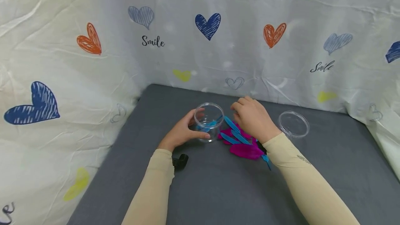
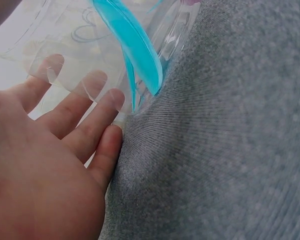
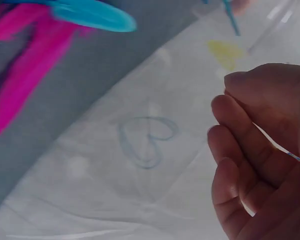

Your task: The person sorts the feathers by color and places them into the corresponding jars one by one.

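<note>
My left hand (image 1: pixel 184 131) holds a clear round plastic jar (image 1: pixel 208 122), thumb on the near side and fingers round the far side. Through the jar's wall, blue feathers (image 2: pixel 135 45) show inside in the left wrist view. My right hand (image 1: pixel 253 117) hovers to the right of the jar, above a pile of feathers. Its fingers are loosely bent, the thumb close to the index fingertip, and no object shows between them in the right wrist view. In the pile lie magenta feathers (image 1: pixel 247 151) and blue feathers (image 1: pixel 232 125), partly hidden by the right hand and wrist.
A clear round lid (image 1: pixel 293 124) lies on the grey tabletop (image 1: pixel 218 190) to the right of the right hand. White cloth (image 1: pixel 243 58) printed with hearts hangs behind the table and along its sides. A black wrist device (image 1: pixel 181 161) pokes out beside the left sleeve.
</note>
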The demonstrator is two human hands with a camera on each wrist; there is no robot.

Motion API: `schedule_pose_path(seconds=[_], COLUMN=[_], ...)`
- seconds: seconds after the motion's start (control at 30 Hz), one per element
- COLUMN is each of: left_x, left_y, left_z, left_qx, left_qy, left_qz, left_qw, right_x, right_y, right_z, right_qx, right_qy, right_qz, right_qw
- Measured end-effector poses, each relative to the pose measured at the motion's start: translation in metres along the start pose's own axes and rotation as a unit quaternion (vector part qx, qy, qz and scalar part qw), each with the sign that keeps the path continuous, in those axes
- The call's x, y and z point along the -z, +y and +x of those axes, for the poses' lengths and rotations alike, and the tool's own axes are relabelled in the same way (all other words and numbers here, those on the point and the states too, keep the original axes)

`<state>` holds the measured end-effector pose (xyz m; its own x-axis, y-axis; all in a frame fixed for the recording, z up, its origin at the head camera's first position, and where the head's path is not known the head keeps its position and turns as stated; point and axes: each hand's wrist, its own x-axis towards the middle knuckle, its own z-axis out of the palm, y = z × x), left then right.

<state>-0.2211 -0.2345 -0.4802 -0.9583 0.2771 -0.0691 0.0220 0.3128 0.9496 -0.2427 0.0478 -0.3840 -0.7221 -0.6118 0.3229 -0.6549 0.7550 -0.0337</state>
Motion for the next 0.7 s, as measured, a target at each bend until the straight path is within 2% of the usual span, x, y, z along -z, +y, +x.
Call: schedule_pose_path(seconds=[0.3, 0.7], left_x=[0.0, 0.0], left_y=[-0.001, -0.002], left_z=[0.001, 0.001], left_qx=[-0.005, -0.008], left_qy=[-0.003, -0.005], left_qz=[-0.005, -0.001], left_qw=[1.0, 1.0], right_x=[-0.029, -0.051], right_y=[0.019, 0.022], right_z=[-0.027, -0.052], right_qx=[-0.045, -0.108], right_qy=[-0.034, -0.079], right_qz=[0.021, 0.055], right_qw=[0.9982, 0.9895])
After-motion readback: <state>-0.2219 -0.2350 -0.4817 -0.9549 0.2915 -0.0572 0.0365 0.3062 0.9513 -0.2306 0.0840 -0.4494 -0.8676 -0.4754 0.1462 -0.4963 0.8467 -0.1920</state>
